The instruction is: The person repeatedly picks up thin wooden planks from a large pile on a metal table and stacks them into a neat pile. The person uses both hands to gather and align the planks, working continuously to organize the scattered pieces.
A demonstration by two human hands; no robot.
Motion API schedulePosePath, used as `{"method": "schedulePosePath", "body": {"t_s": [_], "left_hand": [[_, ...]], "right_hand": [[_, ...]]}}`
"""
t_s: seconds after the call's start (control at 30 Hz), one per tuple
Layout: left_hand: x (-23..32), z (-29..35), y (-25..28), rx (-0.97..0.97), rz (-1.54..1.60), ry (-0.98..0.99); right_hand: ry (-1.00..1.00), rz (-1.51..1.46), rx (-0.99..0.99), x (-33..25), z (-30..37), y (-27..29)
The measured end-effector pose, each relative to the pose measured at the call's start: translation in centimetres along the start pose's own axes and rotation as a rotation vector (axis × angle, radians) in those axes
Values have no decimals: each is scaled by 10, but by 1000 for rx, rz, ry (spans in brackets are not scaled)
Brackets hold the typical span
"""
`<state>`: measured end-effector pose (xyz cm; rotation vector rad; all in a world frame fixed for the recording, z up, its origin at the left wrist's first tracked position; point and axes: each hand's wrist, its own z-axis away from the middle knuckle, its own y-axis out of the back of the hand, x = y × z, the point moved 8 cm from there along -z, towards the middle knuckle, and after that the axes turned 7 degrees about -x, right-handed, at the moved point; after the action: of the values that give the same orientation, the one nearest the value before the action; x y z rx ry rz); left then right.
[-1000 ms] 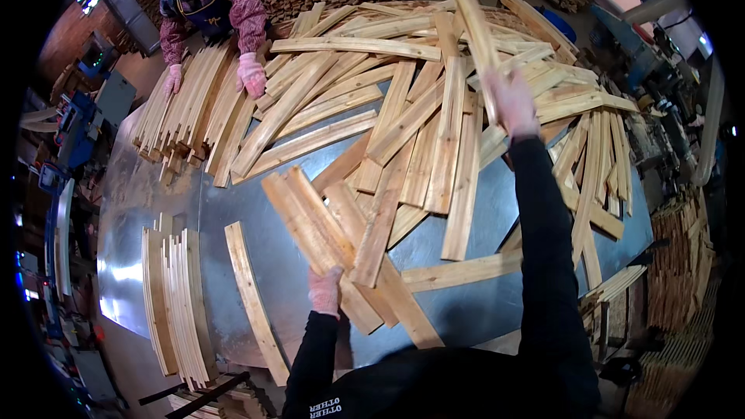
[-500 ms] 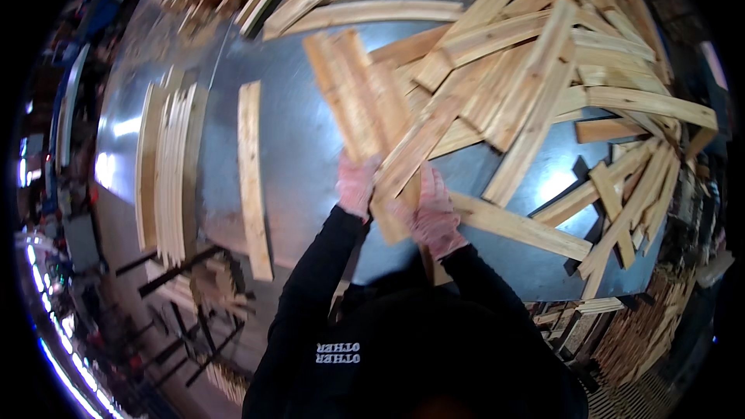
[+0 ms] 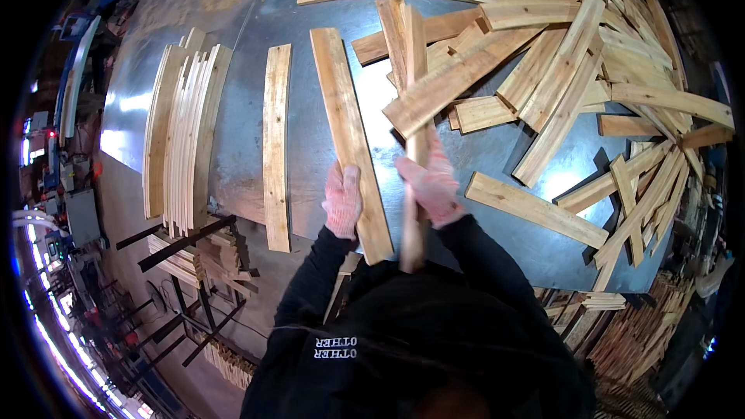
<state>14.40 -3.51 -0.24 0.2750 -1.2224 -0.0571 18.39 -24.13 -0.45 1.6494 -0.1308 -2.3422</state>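
Note:
My left hand [image 3: 343, 200], in a pinkish work glove, grips a flat wooden board [image 3: 349, 136] by its left edge near the lower end. Gloved the same way, my right hand [image 3: 433, 186] is closed around a narrower-looking wooden board [image 3: 416, 62], which stands on edge. The two boards are apart, with bare metal showing between them. Behind the right-hand board lies another plank [image 3: 393, 27], and a slanting plank [image 3: 458, 77] crosses close above my right hand. To the left, a single board [image 3: 276, 147] rests on the metal table [image 3: 240, 124].
A row of boards on edge [image 3: 186, 132] stands at the table's left. A large jumbled heap of planks [image 3: 559, 62] covers the far right, with one loose plank [image 3: 535, 209] nearer me. Below the left table edge is a dark metal rack [image 3: 194, 302] holding wood.
The boards held together between my hands are now separated: one in the left hand, one in the right turned on edge. My view has shifted slightly, moving the table's contents in the picture.

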Motion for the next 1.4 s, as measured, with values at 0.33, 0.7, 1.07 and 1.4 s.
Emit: {"method": "schedulePosePath", "body": {"t_s": [0.33, 0.7, 1.07, 1.4], "left_hand": [[-41, 25, -19, -279, 133, 138], [-5, 16, 19, -207, 301, 33], [-54, 3, -35, -353, 366, 177], [-18, 1, -28, -252, 251, 89]], "right_hand": [[17, 428, 551, -64, -75, 49], [233, -85, 276, -73, -24, 40], [-34, 740, 823, -90, -68, 145], [91, 360, 579, -49, -35, 166]]}}
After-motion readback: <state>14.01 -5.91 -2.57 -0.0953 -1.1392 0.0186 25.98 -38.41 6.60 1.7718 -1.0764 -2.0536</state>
